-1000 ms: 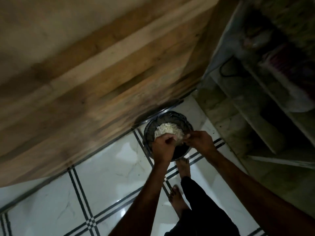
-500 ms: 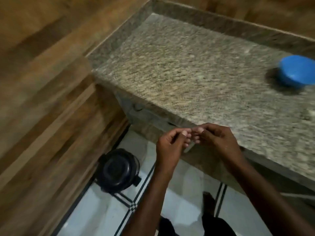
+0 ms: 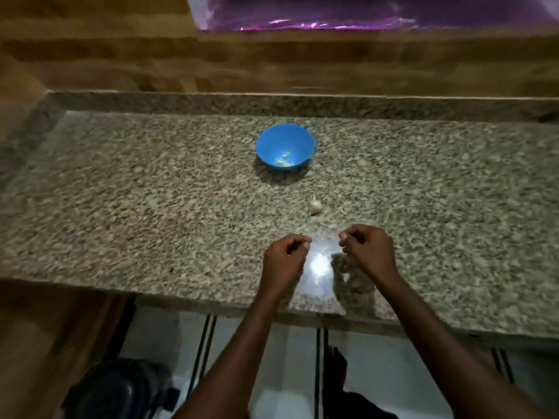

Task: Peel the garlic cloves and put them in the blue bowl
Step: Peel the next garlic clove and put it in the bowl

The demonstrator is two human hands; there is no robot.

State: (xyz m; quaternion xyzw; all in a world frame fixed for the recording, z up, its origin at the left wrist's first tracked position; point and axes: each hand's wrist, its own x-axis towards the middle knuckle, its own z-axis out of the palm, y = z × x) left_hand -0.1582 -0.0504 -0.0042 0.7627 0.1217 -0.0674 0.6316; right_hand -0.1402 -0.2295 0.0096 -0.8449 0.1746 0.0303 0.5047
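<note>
Whether anything is pinched in the curled fingers of the left hand point(image 3: 284, 255) or the right hand point(image 3: 367, 249) cannot be told, since both are smeared by motion blur. The pale pieces lying in the round blue plastic bowl point(image 3: 286, 148) are too small to be identified. The speckled granite tabletop point(image 3: 151, 192) is cut off at the right edge. A dark round container point(image 3: 121, 391) on the floor is cropped by the bottom edge and blurred. A purple shiny sheet point(image 3: 363, 13) is cut by the top edge.
</note>
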